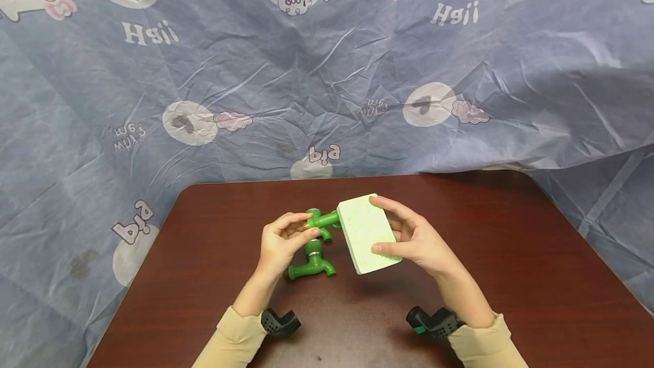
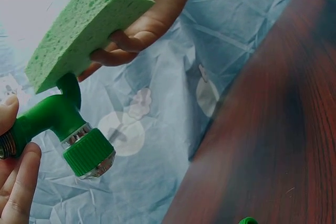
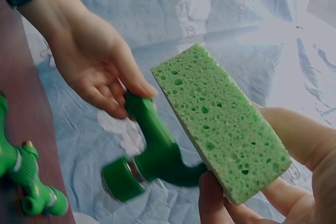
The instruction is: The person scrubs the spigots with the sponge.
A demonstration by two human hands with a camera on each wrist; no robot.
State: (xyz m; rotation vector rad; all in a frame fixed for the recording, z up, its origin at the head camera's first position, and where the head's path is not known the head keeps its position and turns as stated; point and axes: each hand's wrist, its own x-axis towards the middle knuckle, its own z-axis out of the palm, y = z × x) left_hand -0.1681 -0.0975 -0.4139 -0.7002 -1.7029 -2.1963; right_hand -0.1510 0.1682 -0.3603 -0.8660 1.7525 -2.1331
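Observation:
My left hand (image 1: 281,243) pinches a green faucet (image 2: 60,116) by its brass threaded inlet end, between thumb and fingers. The faucet has a ribbed green knob (image 2: 88,151) with a silvery band. In my right hand (image 1: 421,240) is a light green rectangular sponge (image 1: 368,234), gripped by its edges with thumb and fingers. The sponge's porous side (image 3: 220,124) shows in the right wrist view. The faucet's spout (image 2: 69,90) meets the sponge's underside at its lower end; in the head view the sponge hides that part of the faucet.
Another green faucet (image 1: 310,267) lies on the dark red-brown table (image 1: 485,277), below the held one. A further green faucet (image 1: 314,212) is partly hidden behind the left hand's faucet. A blue patterned cloth (image 1: 286,84) hangs behind the table. Each wrist wears a black camera mount (image 1: 280,322).

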